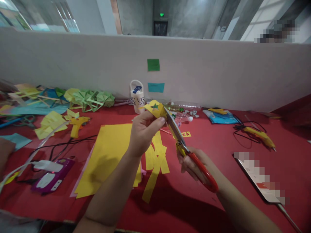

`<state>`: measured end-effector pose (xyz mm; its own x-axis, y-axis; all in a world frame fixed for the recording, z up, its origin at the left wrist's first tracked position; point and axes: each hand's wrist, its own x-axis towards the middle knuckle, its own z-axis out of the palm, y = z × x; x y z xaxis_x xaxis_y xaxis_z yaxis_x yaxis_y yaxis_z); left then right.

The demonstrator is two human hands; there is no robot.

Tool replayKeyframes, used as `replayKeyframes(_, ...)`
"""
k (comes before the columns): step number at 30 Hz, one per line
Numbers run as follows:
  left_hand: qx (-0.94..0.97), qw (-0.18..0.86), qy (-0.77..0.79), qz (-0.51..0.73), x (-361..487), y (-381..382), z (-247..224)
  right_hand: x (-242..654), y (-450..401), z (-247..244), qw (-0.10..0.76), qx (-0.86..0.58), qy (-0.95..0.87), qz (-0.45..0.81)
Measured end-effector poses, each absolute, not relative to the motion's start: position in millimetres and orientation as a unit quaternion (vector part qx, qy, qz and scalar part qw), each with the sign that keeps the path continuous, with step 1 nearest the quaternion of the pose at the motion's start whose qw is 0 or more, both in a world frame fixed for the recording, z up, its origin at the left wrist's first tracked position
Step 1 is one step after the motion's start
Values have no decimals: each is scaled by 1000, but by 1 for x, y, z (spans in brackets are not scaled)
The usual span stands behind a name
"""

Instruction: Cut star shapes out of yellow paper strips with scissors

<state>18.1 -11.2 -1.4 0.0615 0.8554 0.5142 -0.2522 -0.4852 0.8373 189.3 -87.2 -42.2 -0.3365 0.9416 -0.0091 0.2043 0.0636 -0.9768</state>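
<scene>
My left hand (pixel 143 132) pinches a small piece of yellow paper (pixel 159 112) with a star-shaped hole in it, raised above the table. Around the handles of red-handled scissors (pixel 186 149) my right hand (pixel 190 166) is closed. The blades point up and left, with their tips at the paper's right edge; whether they are cutting into it I cannot tell. Below my hands lie several yellow paper strips (pixel 152 186). A stack of yellow sheets (pixel 110 155) rests left of them, partly behind my left forearm. A small strip with red stars (pixel 187 134) lies behind the scissors.
On the left are a yellow glue gun (pixel 75 127), a purple power strip (pixel 60 173) with cords, folded green paper (pixel 91 98) and another person's arm (pixel 6 153). At the back stand a white cup (pixel 138 102) and plastic bottles (pixel 182 116). Rightward lie another glue gun (pixel 259 135) and a phone (pixel 261 184).
</scene>
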Motion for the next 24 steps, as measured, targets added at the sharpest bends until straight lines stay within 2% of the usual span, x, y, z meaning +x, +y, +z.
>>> replayKeyframes(24, 578, 468, 253, 618, 10, -7, -5, 188, -87, -33, 341, -494, -606, 522)
